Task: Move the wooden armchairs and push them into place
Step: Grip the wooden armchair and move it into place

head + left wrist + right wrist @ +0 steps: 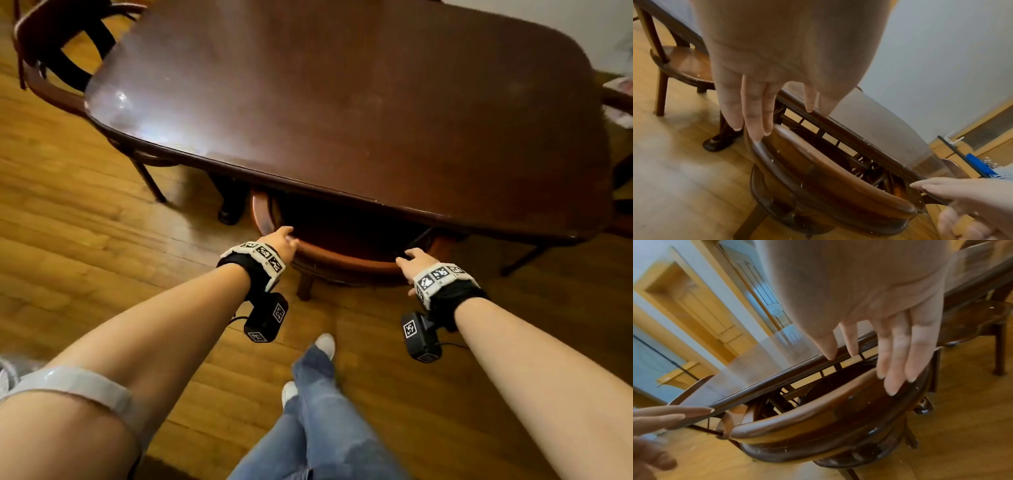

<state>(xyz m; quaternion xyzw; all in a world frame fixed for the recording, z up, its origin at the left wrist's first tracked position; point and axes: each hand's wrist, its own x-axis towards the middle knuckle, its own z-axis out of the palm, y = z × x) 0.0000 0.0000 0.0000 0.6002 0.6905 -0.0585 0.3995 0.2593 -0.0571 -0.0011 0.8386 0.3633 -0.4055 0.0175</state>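
A wooden armchair (342, 260) with a curved backrest is tucked under the near edge of the dark wooden table (342, 102); only its back rail and one leg show in the head view. My left hand (281, 241) has straight fingers (754, 123) touching the left end of the curved rail (828, 175). My right hand (414, 262) lies with straight fingers (898, 366) on the right end of the same rail (818, 418). Neither hand curls round the wood. The seat is hidden under the table.
A second armchair (51, 51) stands at the table's far left corner, partly under it. Another chair's edge (616, 99) shows at the right. A table leg (233, 205) stands left of my left hand. My legs and feet (318, 377) are on the wooden floor behind the chair.
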